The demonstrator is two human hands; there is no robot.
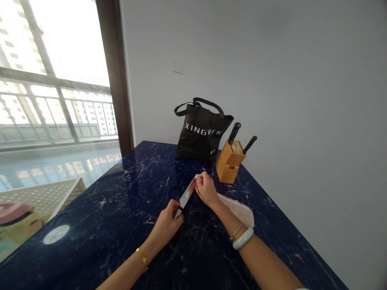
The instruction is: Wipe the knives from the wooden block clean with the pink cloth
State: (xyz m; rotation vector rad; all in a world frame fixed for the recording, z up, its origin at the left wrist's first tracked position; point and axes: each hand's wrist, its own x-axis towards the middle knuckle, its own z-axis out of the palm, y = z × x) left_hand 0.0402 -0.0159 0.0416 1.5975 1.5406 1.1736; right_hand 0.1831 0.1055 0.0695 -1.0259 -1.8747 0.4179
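My left hand [167, 224] is closed around the black handle of a kitchen knife [185, 197], with the steel blade pointing up and away from me. My right hand [207, 188] pinches a pale pink cloth [236, 208] against the far end of the blade. The fingers of that hand hide the knife's tip. The rest of the cloth hangs past my wrist and rests on the dark blue marble countertop [127, 217].
A bamboo knife block [230, 162] holding two black-handled knives stands at the back right, next to a black XINGWEN tote bag [202, 132]. The wall bounds the counter's right side. A large window [57, 76] is at the left.
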